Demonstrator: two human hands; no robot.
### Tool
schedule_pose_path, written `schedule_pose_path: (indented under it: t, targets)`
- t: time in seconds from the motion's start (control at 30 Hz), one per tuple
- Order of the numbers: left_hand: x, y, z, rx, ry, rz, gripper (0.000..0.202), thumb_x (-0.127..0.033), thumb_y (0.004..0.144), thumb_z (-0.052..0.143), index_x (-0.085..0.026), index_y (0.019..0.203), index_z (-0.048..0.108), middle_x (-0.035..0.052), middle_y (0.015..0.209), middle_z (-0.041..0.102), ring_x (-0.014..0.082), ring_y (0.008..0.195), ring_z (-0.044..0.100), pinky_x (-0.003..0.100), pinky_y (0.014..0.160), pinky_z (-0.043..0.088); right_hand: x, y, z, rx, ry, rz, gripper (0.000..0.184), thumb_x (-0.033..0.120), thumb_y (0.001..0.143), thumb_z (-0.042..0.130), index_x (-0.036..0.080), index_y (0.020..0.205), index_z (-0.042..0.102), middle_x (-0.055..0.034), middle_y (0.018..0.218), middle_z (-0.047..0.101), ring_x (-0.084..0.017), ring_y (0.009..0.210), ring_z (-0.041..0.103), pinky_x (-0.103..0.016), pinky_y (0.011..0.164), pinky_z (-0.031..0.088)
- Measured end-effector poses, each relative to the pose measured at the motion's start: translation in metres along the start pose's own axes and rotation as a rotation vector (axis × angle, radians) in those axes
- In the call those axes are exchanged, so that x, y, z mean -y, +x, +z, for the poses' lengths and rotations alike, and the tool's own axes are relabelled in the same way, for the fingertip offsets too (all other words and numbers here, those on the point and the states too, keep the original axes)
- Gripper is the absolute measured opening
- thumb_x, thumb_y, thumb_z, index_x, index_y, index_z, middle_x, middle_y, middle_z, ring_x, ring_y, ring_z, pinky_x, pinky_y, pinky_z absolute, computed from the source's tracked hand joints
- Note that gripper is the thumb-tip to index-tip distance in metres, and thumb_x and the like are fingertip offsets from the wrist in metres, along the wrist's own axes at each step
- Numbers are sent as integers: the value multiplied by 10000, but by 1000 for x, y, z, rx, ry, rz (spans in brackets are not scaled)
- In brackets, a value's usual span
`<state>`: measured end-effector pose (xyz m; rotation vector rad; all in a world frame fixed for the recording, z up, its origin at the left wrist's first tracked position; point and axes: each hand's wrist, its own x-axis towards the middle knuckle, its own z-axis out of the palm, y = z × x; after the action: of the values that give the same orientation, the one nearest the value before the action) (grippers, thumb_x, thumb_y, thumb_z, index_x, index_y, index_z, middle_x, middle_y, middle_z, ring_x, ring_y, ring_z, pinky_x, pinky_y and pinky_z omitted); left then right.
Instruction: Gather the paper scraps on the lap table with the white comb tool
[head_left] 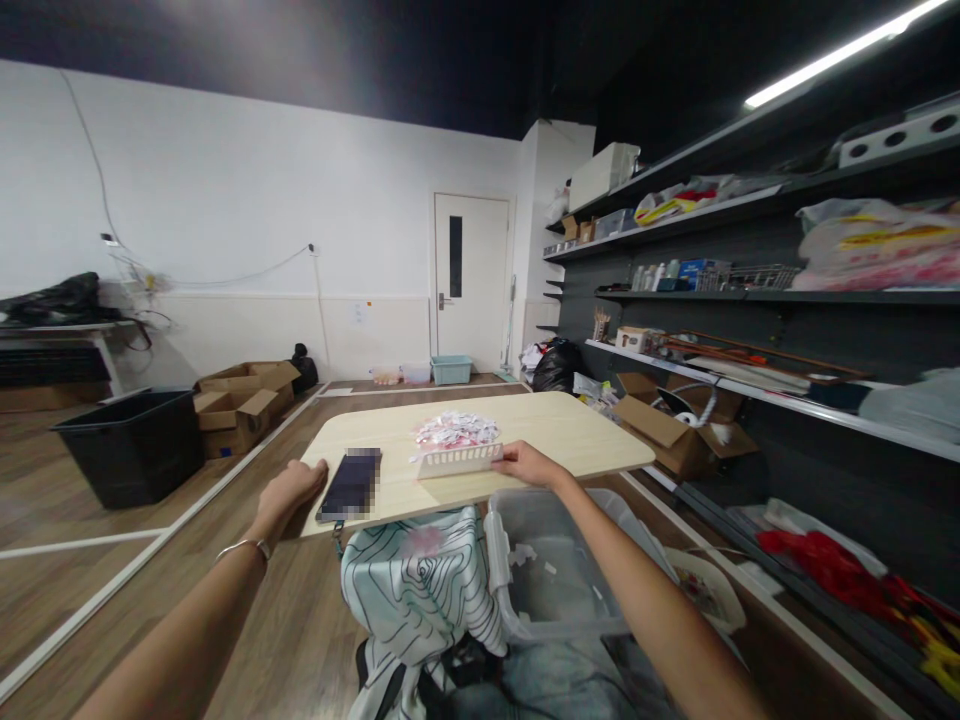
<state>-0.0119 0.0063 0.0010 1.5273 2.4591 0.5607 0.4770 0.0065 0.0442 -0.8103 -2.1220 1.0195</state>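
Note:
A light wooden table (570, 425) stands in front of me. My left hand (289, 492) rests on its near left corner with the fingers curled over the edge, beside a dark phone (349, 485). My right hand (529, 464) lies on the near edge, its fingers touching the side of a white slotted basket (459, 459). Behind the basket lies a heap of small white and pink packets (457, 429). A silver bracelet (247, 546) sits on my left wrist.
A clear plastic bin (555, 570) with a few scraps and a patterned cloth (420, 590) sit below the table. Dark wall shelves (750, 300) with bags and boxes run along the right. A black tub (135, 440) and cardboard boxes (244, 400) stand at left.

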Motion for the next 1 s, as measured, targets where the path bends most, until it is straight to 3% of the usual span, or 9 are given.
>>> schedule_pose_path:
  t: [0.2,0.3,0.47,0.8,1.0]
  targets:
    - [2,3,4,-17,-7,-1,859,-631,893,330,58,1300,640,348,1195,706,487,1126,684,521,907,518,-5,2,-3,-10,63,65,482,618,706,801,151,696,680,26,660,597,-138,665,471,-269,656,381]
    - [0,1,3,-32,-12,-20,853,-636,887,351,51,1301,643,344,1183,712,481,1112,691,516,898,523,-12,2,-2,-11,52,54,477,614,721,798,149,713,692,14,676,619,-149,672,496,-283,678,407]
    - [-4,-5,-1,-28,6,-22,856,-628,886,351,57,1314,634,339,1156,721,471,1089,702,509,885,528,-21,5,5,-121,45,6,513,646,755,762,137,810,734,-33,781,697,-187,740,568,-324,754,466]
    - [-9,-13,-7,-37,15,-3,828,-601,889,346,62,1277,653,342,1167,718,478,1082,700,508,874,526,-19,1,10,-184,-106,-41,491,622,871,667,138,793,698,-31,766,667,-193,743,562,-306,728,475]
    - [-7,-9,-5,-19,38,-2,844,-614,896,327,63,1293,640,344,1194,708,466,1101,698,495,878,529,-17,0,11,-121,-82,-72,458,598,885,662,148,867,750,-76,889,753,-256,888,645,-390,887,528]
